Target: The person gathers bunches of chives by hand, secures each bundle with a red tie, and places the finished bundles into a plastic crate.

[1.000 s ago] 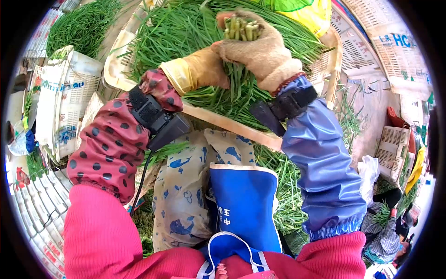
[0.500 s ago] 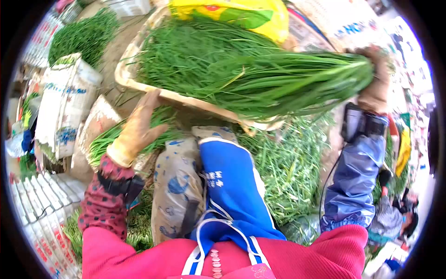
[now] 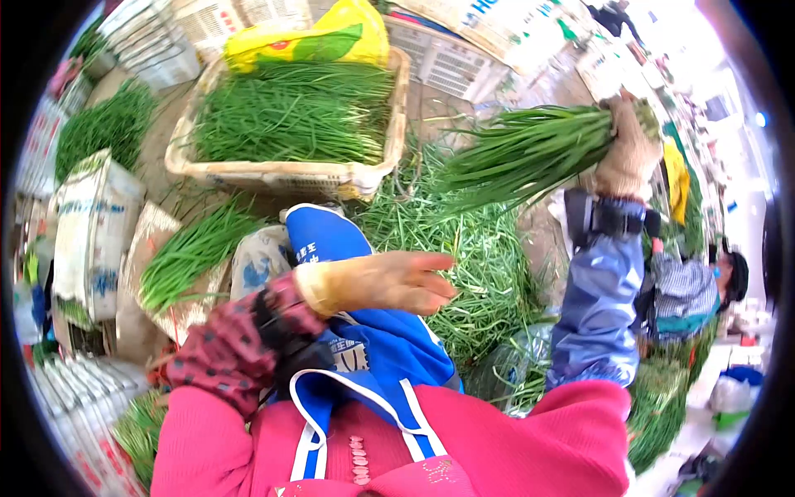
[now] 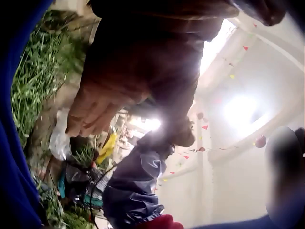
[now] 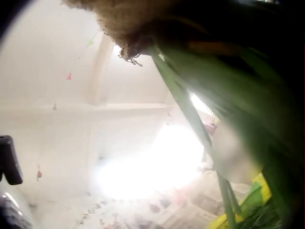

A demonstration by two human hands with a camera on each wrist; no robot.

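Out at the right of the head view, my right hand (image 3: 631,157) in a tan knit glove grips a bunch of garlic chives (image 3: 538,147) near its cut ends. The long green leaves fan out to the left. Blurred leaves (image 5: 205,90) fill much of the right wrist view, below the fuzzy glove edge. My left hand (image 3: 377,282), in a yellowish glove, hangs over the blue apron (image 3: 327,236) with fingers extended and nothing held. Its darkened fingers (image 4: 95,109) show in the left wrist view. A crate (image 3: 273,172) of more chives stands ahead.
Loose chives (image 3: 195,248) lie on a board at the left. Leaf scraps (image 3: 489,273) cover the floor at front right. A yellow bag (image 3: 364,29) lies at the crate's back edge. White crates (image 3: 91,232) stand left; another person (image 3: 683,286) is at the right.
My right hand has lifted the bunch out of the crate and swung it right. The left hand let go of it, moved left, then came back over the lap. The view has turned right.
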